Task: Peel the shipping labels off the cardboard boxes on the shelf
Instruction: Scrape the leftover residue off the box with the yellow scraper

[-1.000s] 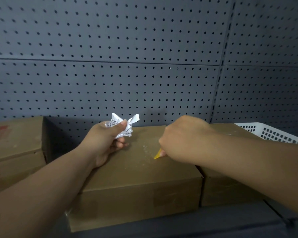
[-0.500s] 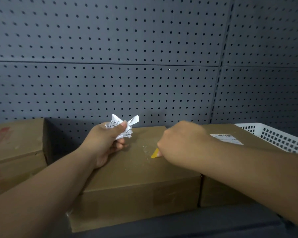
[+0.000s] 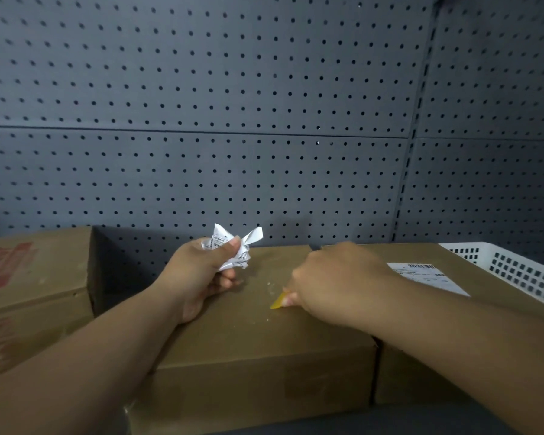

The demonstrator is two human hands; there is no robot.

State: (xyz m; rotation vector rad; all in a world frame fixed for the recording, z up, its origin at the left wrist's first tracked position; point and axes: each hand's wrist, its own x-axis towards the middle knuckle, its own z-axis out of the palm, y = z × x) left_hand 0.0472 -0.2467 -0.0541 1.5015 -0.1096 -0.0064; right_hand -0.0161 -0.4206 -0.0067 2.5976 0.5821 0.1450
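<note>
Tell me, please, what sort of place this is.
Likely a stockroom or shop shelving bay: a grey pegboard back wall, cardboard boxes side by side, one bearing a shipping label, and a white basket.

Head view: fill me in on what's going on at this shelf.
A person is stripping shipping labels off boxes. The left hand grips a crumpled white paper label that is already off. The right hand holds a small yellow scraper against the top of the middle brown cardboard box, where pale flecks of residue lie. The right-side brown cardboard box has a flat white shipping label on top, not yet peeled.
</note>
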